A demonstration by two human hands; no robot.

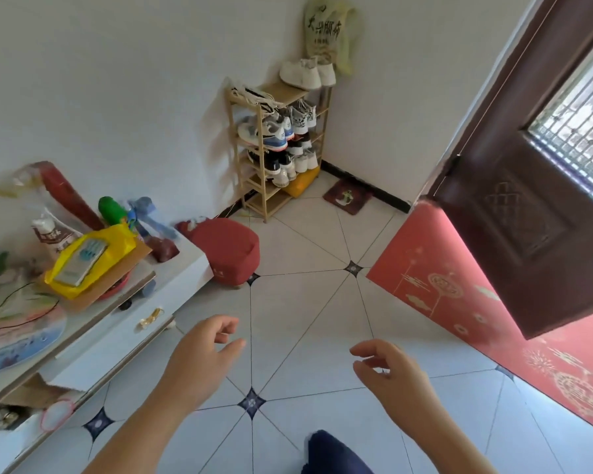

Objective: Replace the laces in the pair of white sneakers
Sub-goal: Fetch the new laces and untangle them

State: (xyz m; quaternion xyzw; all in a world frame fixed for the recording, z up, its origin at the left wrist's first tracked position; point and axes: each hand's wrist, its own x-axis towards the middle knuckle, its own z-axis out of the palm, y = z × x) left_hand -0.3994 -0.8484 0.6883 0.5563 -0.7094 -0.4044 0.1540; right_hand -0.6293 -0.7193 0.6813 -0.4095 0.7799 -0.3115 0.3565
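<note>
Pair of white sneakers (305, 74), two, smooth rounded uppers, side by side on top shelf of slatted light-wood shoe rack (271, 196), far off at 12 o'clock in the room corner, well apart from both hands. Left hand (202, 350) at 7 o'clock, fingers loosely curled, grip narrow, holding nothing. Right hand (387, 367) at 5 o'clock, same loose curl, thumb near forefinger, nothing in it. Both over glossy white floor tiles (305, 302) with dark blue diamond insets.

Lower rack tiers packed with mixed trainers, grey, black, blue-and-white; exact count unclear. Pale bundle at left end of top shelf, laces or shoe, cannot tell. Crinkled yellowish plastic bag (326, 32) hanging on wall just above sneakers.

One round red fabric stool (230, 248) at 10 o'clock, between cabinet and rack. One white cabinet (110, 336) at 9 o'clock, top cluttered: yellow bag (93, 258), green bottle (109, 210), round printed tray (18, 340). One dark brown carved door (528, 200) open at 2 o'clock, red patterned mat (459, 302) under it at 3. Small dark red mat (348, 198) beside rack foot. Dark blue fabric (332, 453) at 6 o'clock, bottom edge.
</note>
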